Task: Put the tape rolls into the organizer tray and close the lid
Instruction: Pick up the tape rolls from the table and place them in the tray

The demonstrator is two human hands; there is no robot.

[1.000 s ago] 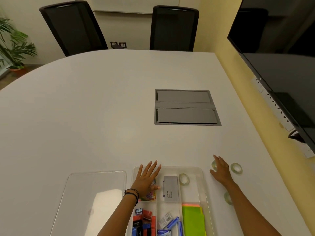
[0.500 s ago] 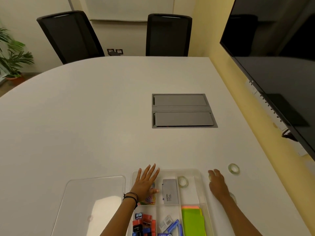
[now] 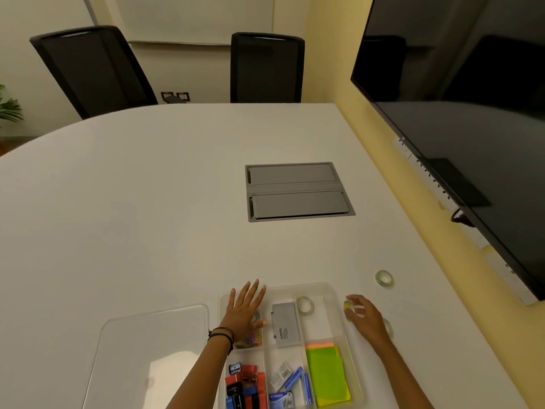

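A clear organizer tray (image 3: 327, 286) stands at the table's near edge. One tape roll (image 3: 305, 305) lies in its far right compartment. My left hand (image 3: 244, 312) rests flat and spread on the tray's far left compartment. Just right of the tray, my right hand (image 3: 364, 317) pinches a small tape roll (image 3: 348, 304) between fingers and thumb. Another roll (image 3: 388, 327) lies on the table partly hidden behind that hand. A third loose roll (image 3: 384, 278) lies farther right. The clear lid (image 3: 147, 349) lies flat to the tray's left.
The tray also holds a grey box (image 3: 284, 324), green sticky notes (image 3: 327, 376), paper clips, sharpeners and staple packs. A grey cable hatch (image 3: 298, 191) is set into the white table (image 3: 132, 216). A large dark screen (image 3: 472, 113) hangs on the right wall; two black chairs stand beyond.
My right hand drew back toward me from the two far rolls and closed its fingers on one small roll. The left hand stayed on the tray. The view tilted slightly.
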